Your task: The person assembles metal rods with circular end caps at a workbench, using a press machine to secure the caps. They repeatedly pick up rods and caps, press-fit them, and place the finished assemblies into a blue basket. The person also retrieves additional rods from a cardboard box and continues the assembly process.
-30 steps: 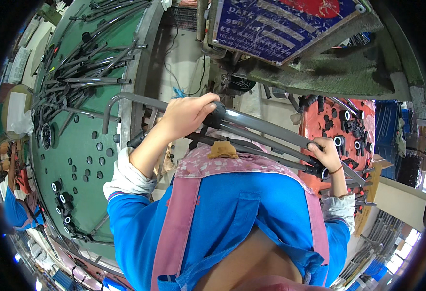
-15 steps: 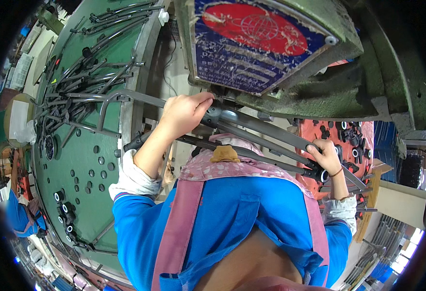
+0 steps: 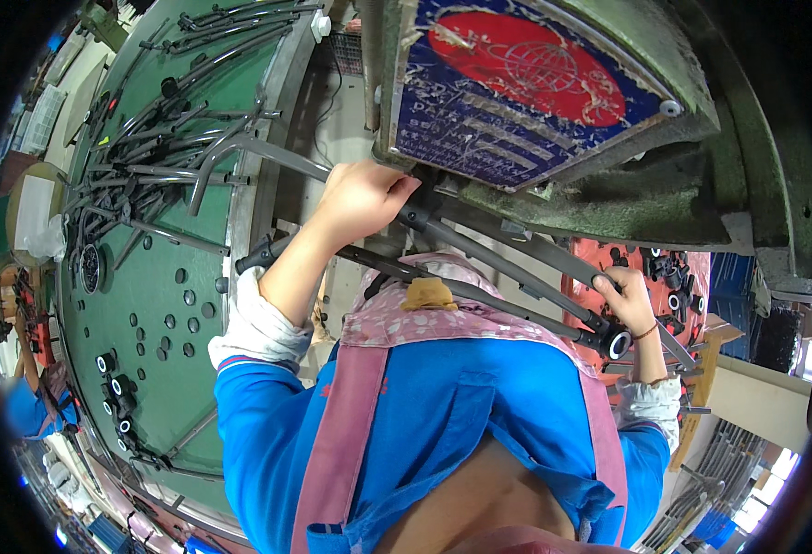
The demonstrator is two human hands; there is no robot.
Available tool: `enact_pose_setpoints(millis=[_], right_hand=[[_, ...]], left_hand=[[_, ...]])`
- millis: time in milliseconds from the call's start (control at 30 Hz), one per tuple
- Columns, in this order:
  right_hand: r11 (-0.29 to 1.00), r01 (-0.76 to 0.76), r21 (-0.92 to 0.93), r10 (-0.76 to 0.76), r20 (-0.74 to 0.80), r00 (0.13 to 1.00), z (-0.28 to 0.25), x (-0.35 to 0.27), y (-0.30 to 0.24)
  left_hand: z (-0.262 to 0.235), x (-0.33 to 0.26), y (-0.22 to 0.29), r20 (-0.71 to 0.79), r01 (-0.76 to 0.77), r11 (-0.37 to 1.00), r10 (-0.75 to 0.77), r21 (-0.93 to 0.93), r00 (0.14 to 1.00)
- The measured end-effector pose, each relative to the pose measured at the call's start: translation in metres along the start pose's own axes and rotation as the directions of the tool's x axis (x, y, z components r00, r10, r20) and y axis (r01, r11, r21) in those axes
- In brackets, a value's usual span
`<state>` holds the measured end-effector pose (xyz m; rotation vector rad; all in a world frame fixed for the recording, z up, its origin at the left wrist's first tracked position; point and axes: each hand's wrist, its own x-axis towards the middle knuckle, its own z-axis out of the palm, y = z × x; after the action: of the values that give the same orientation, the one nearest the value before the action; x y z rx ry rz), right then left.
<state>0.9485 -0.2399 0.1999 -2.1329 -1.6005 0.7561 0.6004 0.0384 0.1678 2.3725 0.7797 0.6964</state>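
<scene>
My left hand (image 3: 362, 198) is closed around the upper part of a long dark metal tube frame (image 3: 508, 249), just under the green machine (image 3: 628, 185). My right hand (image 3: 630, 300) grips the other end of the same frame, near a black end cap with a white ring (image 3: 619, 344). The frame's tubes run slantwise across my chest, above my pink apron (image 3: 424, 323) and blue top. A bent grey tube (image 3: 240, 152) reaches left from my left hand over the green table.
A round green table (image 3: 157, 295) on the left holds a pile of dark bent tubes (image 3: 138, 166) and several small black caps (image 3: 115, 388). A red bin with black parts (image 3: 674, 277) sits at the right. The machine carries a blue and red plate (image 3: 517, 92).
My head has tipped so the machine and its plate fill more of the top. My left hand has pushed the frame end up under the machine. My right hand keeps its grip.
</scene>
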Motion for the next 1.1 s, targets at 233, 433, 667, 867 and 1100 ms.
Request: enact_pose_setpoints(millis=[233,433,667,867,1100], right_hand=[[0.993,-0.089,0.079,0.086,0.037,0.996,0.011,-0.005,0.005],[0.996,-0.071,0.062,0.071,-0.001,0.997,0.017,-0.014,-0.002],[0.989,-0.107,0.100,0.109,-0.007,0.994,0.015,-0.018,0.000],[0.983,-0.157,0.098,0.152,0.057,0.987,0.018,-0.016,-0.001],[0.941,-0.201,0.272,0.130,0.260,0.957,0.020,0.000,-0.003]], left_hand=[[0.001,0.007,0.002,0.083,0.064,0.998,-0.064,-0.003,0.995],[0.007,0.002,-0.011,0.093,0.039,0.999,-0.041,0.017,0.995],[0.011,0.010,-0.005,0.022,-0.029,1.000,0.029,-0.003,0.999],[0.008,0.004,-0.008,0.137,0.122,0.992,-0.126,0.038,0.983],[0.004,0.006,0.001,0.114,0.155,0.988,-0.155,0.011,0.981]])
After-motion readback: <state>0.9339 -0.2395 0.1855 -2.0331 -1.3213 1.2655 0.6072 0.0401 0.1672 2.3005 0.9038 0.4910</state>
